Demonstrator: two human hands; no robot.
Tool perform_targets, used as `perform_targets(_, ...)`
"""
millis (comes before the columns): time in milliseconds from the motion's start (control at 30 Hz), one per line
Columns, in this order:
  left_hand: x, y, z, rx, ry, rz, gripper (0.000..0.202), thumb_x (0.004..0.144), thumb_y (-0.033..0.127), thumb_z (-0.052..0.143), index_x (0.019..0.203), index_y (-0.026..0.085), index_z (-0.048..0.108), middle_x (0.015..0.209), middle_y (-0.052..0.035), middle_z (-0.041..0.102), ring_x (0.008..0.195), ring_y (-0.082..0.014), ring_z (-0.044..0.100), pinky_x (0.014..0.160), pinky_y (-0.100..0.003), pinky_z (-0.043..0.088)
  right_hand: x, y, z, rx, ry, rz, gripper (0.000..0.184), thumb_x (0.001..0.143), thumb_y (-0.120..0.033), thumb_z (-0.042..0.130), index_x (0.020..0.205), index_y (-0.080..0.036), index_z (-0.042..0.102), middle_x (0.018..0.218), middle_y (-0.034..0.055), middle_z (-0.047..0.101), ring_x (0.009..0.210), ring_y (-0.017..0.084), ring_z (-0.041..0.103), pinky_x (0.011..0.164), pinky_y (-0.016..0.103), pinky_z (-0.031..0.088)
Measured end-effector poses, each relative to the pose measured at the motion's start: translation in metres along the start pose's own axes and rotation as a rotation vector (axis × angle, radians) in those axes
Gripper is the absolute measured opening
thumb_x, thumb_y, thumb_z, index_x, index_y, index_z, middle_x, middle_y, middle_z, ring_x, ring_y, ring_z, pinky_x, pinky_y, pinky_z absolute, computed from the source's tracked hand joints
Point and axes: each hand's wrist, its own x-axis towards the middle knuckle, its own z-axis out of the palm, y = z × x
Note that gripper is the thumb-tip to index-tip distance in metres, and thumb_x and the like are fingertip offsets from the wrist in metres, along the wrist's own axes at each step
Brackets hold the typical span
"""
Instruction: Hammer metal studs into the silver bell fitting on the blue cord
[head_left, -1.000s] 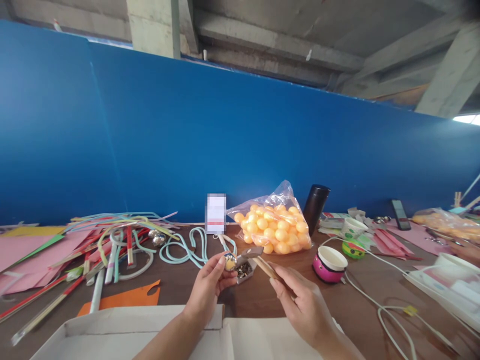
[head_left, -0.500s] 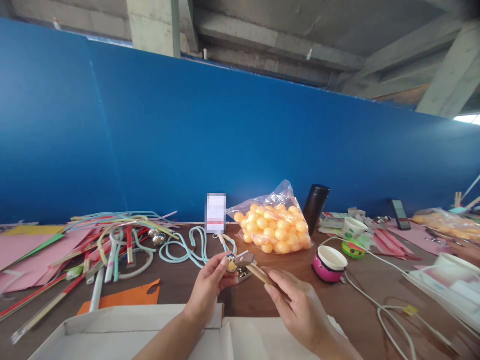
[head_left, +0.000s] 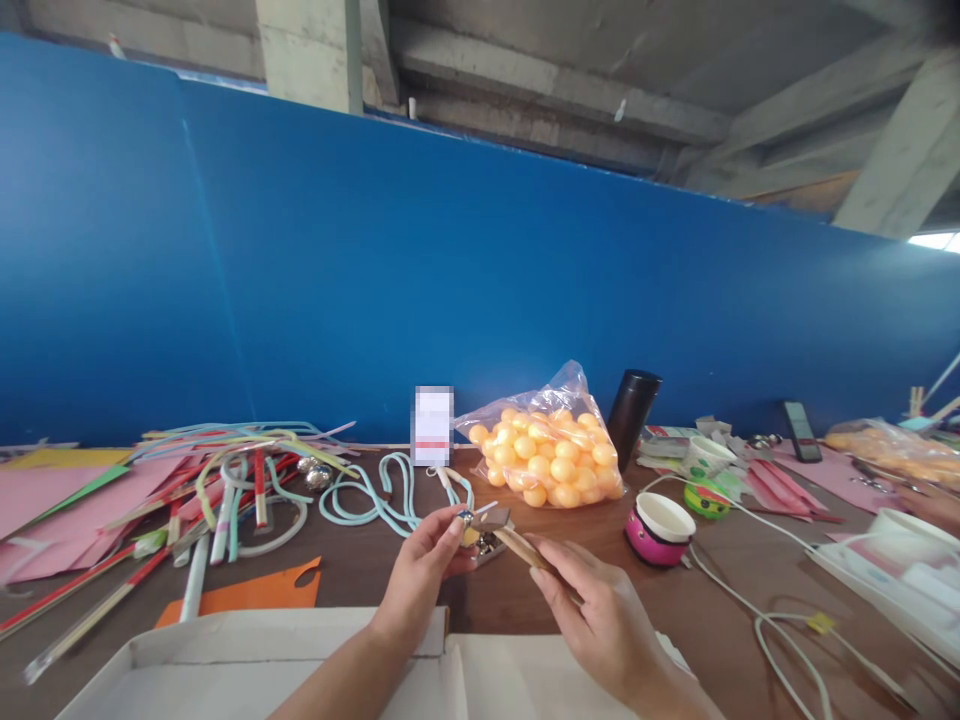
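My left hand (head_left: 421, 572) is closed, thumb and fingers pinching a small shiny round piece with a yellow part (head_left: 470, 532); its exact kind is unclear. In my right hand (head_left: 600, 612) is a wooden-handled tool (head_left: 525, 549) with a flat grey-brown head, possibly a brush. That head meets or nearly meets the small round piece. Just beneath, several shiny metal balls (head_left: 487, 544) sit in a small holder, partly hidden by the hands and tool. Both hands are above the brown table, over the edge of a white cardboard box (head_left: 270, 637).
Behind stands a clear bag of orange balls (head_left: 551, 460) beside a black bottle (head_left: 634, 415). Pink-and-white cup (head_left: 660, 530), green cup (head_left: 706, 497) and a white cable (head_left: 757, 600) lie right. Tubes and sticks (head_left: 240, 490), coloured paper (head_left: 82, 500) and an orange sheet (head_left: 255, 592) lie left.
The small round piece has tilted in my left fingers, its yellow face turning downward. My right hand and the tool have hardly moved.
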Motion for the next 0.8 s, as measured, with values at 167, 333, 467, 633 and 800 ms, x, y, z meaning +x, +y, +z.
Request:
perform_targets(167,0.0001,0.001,0.0013,0.028,0.021,0.0,0.04,0.071,0.044,0.067,0.101,0.017,0.067,0.089,-0.0068,0.068,0.072,-0.0163,0.061,0.068,-0.03,0.053,-0.0003,0.0001,0.0011,-0.008,0.004,-0.002,0.03,0.09,-0.019,0.044,0.118,-0.022,0.055,0.109,0.0084,0.066,0.096,0.02,0.064,0.083,0.03,0.052)
perform_targets(333,0.001,0.0002,0.0013,0.038,0.03,0.007,0.04,0.069,0.044,0.069,0.1,0.018,0.067,0.089,-0.0067,0.068,0.071,-0.0164,0.062,0.066,-0.03,0.053,-0.0021,0.0031,0.0027,-0.022,0.008,0.019,0.03,0.09,-0.021,0.044,0.118,-0.022,0.055,0.108,0.0081,0.066,0.096,0.02,0.063,0.082,0.03,0.052)
perform_targets(467,0.0013,0.0005,0.0012,0.04,0.05,0.004,0.042,0.068,0.045,0.069,0.099,0.017,0.067,0.088,-0.0067,0.068,0.07,-0.0162,0.062,0.067,-0.03,0.053,-0.0027,0.0042,0.0031,-0.023,0.002,0.028,0.029,0.09,-0.02,0.045,0.117,-0.022,0.056,0.108,0.0075,0.066,0.096,0.02,0.063,0.083,0.029,0.052)
perform_targets(633,0.0013,0.0009,0.0019,0.06,0.05,0.004,0.041,0.07,0.044,0.068,0.101,0.016,0.066,0.088,-0.0067,0.068,0.071,-0.0161,0.062,0.067,-0.03,0.054,-0.0015,0.0036,0.0025,-0.034,-0.001,0.021,0.029,0.089,-0.02,0.045,0.116,-0.022,0.057,0.107,0.0078,0.067,0.094,0.02,0.064,0.083,0.03,0.052)
perform_targets(800,0.0004,0.0028,0.0034,0.066,0.052,0.006,0.041,0.07,0.043,0.069,0.1,0.017,0.066,0.089,-0.0062,0.067,0.07,-0.0154,0.061,0.067,-0.03,0.053,-0.0015,0.0032,0.0028,-0.02,-0.004,0.032,0.029,0.09,-0.022,0.044,0.116,-0.022,0.056,0.108,0.0089,0.066,0.096,0.021,0.063,0.083,0.031,0.052)
